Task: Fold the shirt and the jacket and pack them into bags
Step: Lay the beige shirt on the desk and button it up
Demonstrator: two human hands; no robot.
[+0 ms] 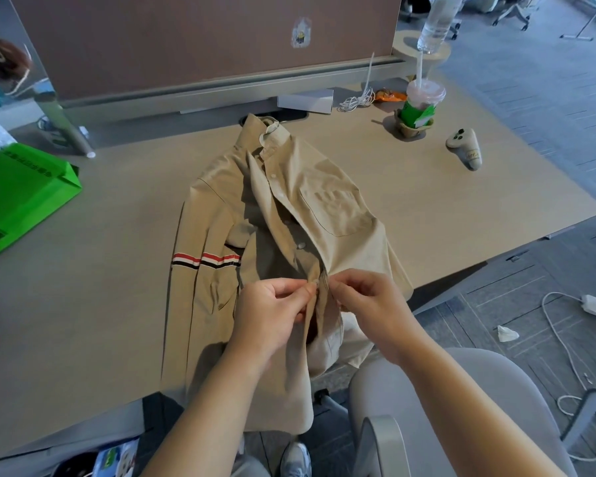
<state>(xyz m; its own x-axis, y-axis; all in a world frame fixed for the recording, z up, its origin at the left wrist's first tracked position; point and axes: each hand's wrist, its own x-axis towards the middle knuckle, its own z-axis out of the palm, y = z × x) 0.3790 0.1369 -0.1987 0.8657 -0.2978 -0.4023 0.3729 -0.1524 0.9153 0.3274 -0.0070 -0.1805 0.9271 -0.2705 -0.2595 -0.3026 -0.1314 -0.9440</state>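
I am buttoning the beige shirt [289, 215], both my left hand [272, 313] and right hand [369, 304] pinching its placket; next button needs aligning.

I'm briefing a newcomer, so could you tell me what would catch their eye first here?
The beige shirt lies centred on the desk, the left hand and right hand pinching its placket at the near edge. A green bag lies far left; a lidded cup stands back right.

Office; desk [427, 201] with partition [186, 39]; swivel chairs [510, 10]; carpet tiles [547, 80]
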